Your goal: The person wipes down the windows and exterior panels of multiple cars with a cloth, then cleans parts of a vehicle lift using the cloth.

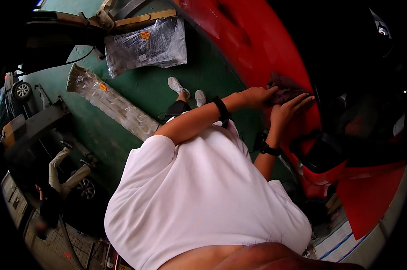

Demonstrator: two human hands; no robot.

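Observation:
A crumpled dark maroon cloth [282, 88] lies against the red body panel of a car [254, 37]. Reaching across from the left, my left hand [259, 97] has its fingers closed on the cloth's near edge. My right hand [287, 109] lies beside it, fingers extended over the cloth's lower edge and the red panel; its palm side is hidden. Each wrist wears a black band. Below my right hand, the car's red and black side mirror [319, 157] sticks out close to my right forearm.
Plastic-wrapped parts, one broad [146, 47] and one long [114, 101], lie on the green floor [136, 82]. Lift arms [146, 17] stand at upper left. Another person [60, 175] is at lower left near a car wheel [86, 188]. A red panel [370, 199] stands at lower right.

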